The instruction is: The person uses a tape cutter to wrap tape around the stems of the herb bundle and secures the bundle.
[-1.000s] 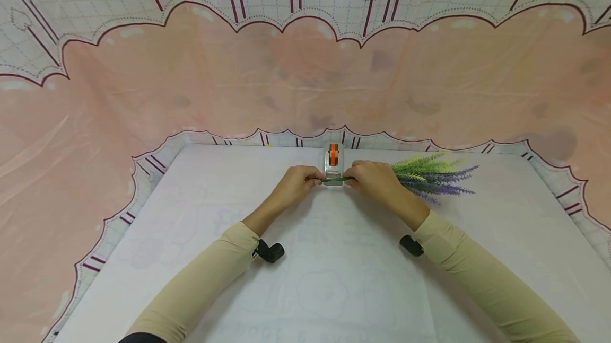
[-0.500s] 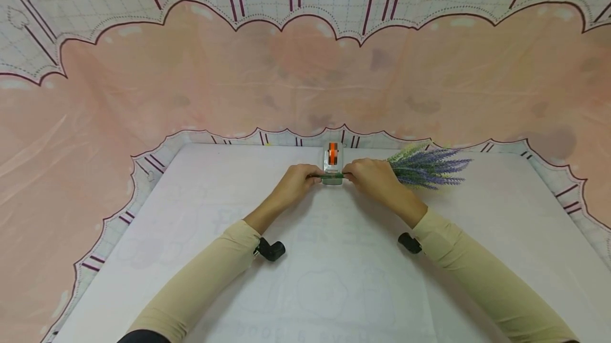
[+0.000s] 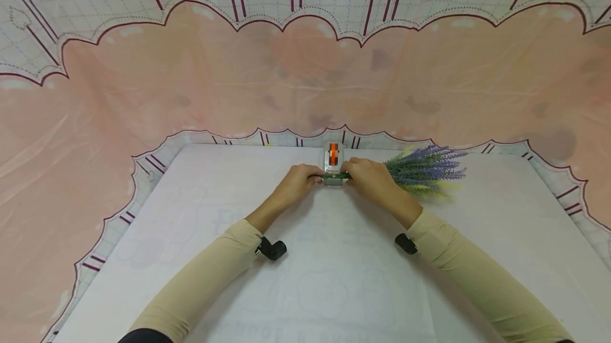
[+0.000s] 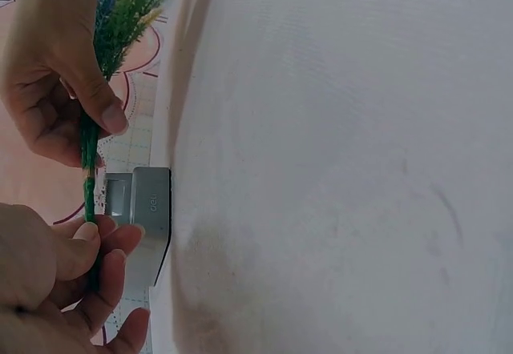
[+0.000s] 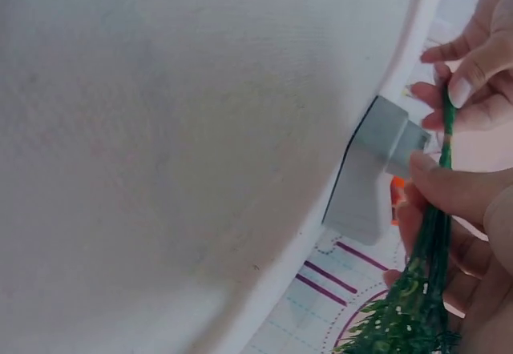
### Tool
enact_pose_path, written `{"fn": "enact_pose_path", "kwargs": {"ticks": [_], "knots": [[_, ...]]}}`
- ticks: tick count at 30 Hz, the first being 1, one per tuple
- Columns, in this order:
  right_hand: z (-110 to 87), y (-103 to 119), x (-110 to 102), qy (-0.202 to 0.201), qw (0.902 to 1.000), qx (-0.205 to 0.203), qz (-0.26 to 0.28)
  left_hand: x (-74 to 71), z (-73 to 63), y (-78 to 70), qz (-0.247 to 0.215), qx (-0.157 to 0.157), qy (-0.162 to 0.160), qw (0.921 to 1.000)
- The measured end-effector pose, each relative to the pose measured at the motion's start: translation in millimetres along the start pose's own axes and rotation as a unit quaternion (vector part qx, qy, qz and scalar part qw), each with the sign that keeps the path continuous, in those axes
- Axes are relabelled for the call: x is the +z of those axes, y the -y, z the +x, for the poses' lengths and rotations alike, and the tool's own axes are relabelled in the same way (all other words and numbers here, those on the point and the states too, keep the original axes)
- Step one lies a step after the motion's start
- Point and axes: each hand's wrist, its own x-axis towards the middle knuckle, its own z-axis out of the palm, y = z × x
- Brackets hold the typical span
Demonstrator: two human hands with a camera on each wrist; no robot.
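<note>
A bunch of artificial lavender (image 3: 425,165), with purple and yellow-green sprigs, is held crosswise over the table's far side, flower heads to the right. My left hand (image 3: 298,179) pinches the stem ends between thumb and fingers. Higher up the green stems (image 4: 88,150), my right hand (image 3: 371,176) grips the bunch just below the sprigs. A narrow tan band (image 5: 447,139) shows round the stems between the hands. Directly behind and under the stems stands a grey tape dispenser (image 3: 333,163) with an orange-centred roll (image 3: 333,153).
White cloth covers the table (image 3: 305,258), with faint print showing through. The dispenser stands near the table's far edge. Beyond hangs a pink and white patterned backdrop (image 3: 286,78). A small black camera (image 3: 272,250) sits at the left wrist, another camera (image 3: 407,244) at the right.
The bunch has turned about its stems: yellow-green sprigs were on top, and now the purple ones are, with yellow-green below. Both hands stay nearly in place over the dispenser.
</note>
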Motion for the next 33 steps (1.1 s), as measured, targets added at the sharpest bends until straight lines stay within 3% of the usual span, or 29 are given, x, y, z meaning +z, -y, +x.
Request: {"fn": "enact_pose_path", "kwargs": {"ticks": [5,15,22,33], "knots": [[0.1,1.4,0.9,-0.016,0.9999,0.003,-0.003,0.3,0.1,-2.1,0.000,-0.012,0.006,0.9999],[-1.8,1.4,2.8,-0.005,0.9999,-0.004,-0.011,2.9,-0.9,-2.9,-0.003,-0.036,0.001,0.9993],[-0.5,-0.9,3.9,-0.003,0.9999,-0.005,-0.013,2.2,2.6,-3.5,0.032,-0.016,-0.008,0.9993],[3.8,-4.3,5.7,0.008,0.9994,0.015,0.029,2.1,4.3,-2.0,0.027,-0.030,0.004,0.9992]]}}
